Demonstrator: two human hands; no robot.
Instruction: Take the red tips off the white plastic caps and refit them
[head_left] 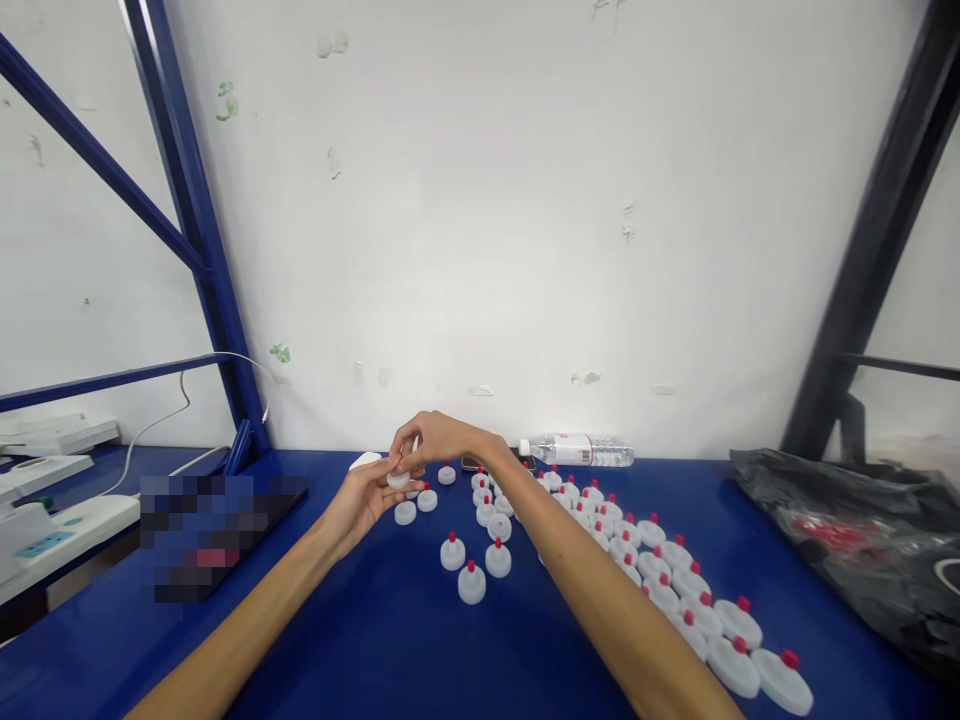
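Observation:
Both my hands meet over the far middle of the blue table. Between the fingers of my left hand (361, 505) is a round white plastic cap (398, 480). My right hand (431, 440) reaches across from the right, its thumb and fingers pinched at the top of that same cap; whether a red tip sits under them is hidden. Close by stand a few more white caps (405, 513), some with red tips. Three white caps with red tips (472, 583) stand nearer me. Many similar caps (705, 612) form rows to the right, partly behind my right forearm.
A clear plastic bottle (577, 450) lies along the wall, with a dark flat object partly hidden beside it. A black plastic bag (832, 540) holding red pieces rests at the right. White power strips (82, 530) and cables are at the left, near the blue metal frame (217, 270).

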